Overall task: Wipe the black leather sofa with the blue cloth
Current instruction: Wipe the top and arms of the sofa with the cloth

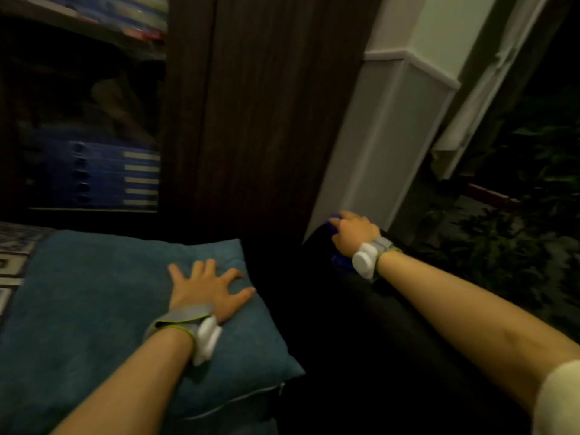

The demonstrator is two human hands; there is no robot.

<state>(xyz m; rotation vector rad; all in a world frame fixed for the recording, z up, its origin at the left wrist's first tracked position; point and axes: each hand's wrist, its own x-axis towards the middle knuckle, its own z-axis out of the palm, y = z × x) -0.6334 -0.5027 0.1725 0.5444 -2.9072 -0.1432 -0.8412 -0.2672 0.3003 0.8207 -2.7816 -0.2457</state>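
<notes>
Left hand (pixel 209 288), fingers splayed, braces on the cushion (pixel 94 309) for balance; right hand (pixel 353 233), fingers curled, presses the cloth (pixel 333 221) onto the sofa (pixel 392 324) arm

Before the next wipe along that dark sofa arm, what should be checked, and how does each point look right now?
1. Blue cloth under the right hand: ok, the hand covers most of it.
2. Cloth on the black sofa: ok, at the arm's far end beside the white wall panel.
3. Left hand steady: ok, fingers spread flat on the teal cushion.
4. Cushion clear of the wiping path: ok, it lies left of the arm.
5. Dust left on the leather: cannot tell, too dark.
</notes>
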